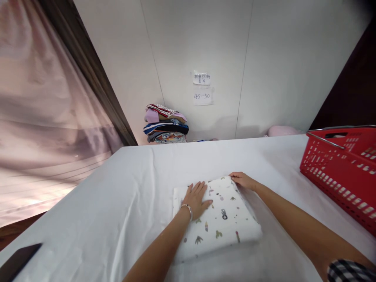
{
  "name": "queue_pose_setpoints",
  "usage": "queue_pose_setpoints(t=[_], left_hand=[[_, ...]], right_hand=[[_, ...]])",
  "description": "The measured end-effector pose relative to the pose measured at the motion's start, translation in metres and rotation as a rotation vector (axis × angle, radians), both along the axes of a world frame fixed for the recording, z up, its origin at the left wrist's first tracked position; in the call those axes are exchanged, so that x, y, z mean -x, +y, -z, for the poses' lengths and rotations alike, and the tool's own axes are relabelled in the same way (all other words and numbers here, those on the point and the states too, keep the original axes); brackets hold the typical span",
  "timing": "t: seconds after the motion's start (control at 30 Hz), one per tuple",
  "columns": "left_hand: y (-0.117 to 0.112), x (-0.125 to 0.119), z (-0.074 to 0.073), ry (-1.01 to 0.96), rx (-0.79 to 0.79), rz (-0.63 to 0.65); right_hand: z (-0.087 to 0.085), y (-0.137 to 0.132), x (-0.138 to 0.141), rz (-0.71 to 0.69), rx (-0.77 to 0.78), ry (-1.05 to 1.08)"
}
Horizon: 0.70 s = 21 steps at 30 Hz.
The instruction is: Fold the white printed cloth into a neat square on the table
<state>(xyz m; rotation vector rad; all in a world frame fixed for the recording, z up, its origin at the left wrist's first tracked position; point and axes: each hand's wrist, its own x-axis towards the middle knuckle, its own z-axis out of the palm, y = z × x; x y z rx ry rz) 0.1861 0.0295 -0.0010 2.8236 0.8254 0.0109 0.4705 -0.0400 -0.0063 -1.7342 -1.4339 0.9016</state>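
Note:
A folded white cloth with small printed figures lies on the white table in front of me. My left hand rests flat on its near-left part, fingers stretched out, a thin bracelet on the wrist. At the cloth's far right corner my right hand lies with its fingers curled over the edge. Whether those fingers pinch the fabric or only press on it is unclear.
A red plastic basket with a metal handle stands at the right. A stack of folded clothes sits against the back wall, under two paper notes. A pink curtain hangs left. A dark flat object lies at the near-left corner.

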Motion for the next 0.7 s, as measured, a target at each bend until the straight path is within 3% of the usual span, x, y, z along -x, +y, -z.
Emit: queue_pose_setpoints(t=[0.3, 0.47, 0.7], left_hand=[[0.002, 0.000, 0.003, -0.019, 0.001, 0.003], [0.001, -0.001, 0.002, -0.010, 0.011, -0.002], [0.001, -0.001, 0.002, -0.015, 0.006, -0.004]], right_hand=[[0.006, 0.011, 0.003, 0.133, -0.008, -0.059], [0.003, 0.003, 0.005, 0.233, 0.052, -0.074], [-0.005, -0.002, 0.015, 0.113, 0.033, -0.102]])
